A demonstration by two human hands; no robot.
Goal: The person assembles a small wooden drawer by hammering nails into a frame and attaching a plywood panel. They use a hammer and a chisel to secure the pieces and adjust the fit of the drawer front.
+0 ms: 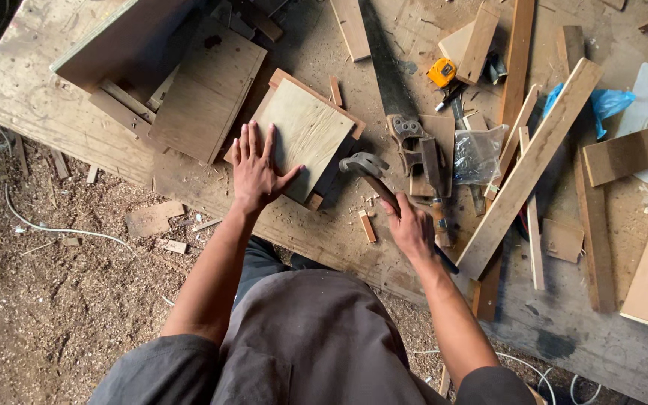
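Left hand (255,171): fingers spread flat, palm pressing on the square plywood panel (305,135), which lies on the workbench (39,105). Right hand (412,229): closed around the handle of a claw hammer (366,166), head just right of the panel. Further right: handsaw (391,82), yellow tape measure (442,72), long wooden batten (530,166).

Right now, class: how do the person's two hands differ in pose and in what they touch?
The left hand lies flat, fingers spread, pressing on the pale plywood panel; the right hand is curled around the handle of a claw hammer. The left hand holds nothing, while the right grips a tool. Both are bare and work over the same wooden workbench.
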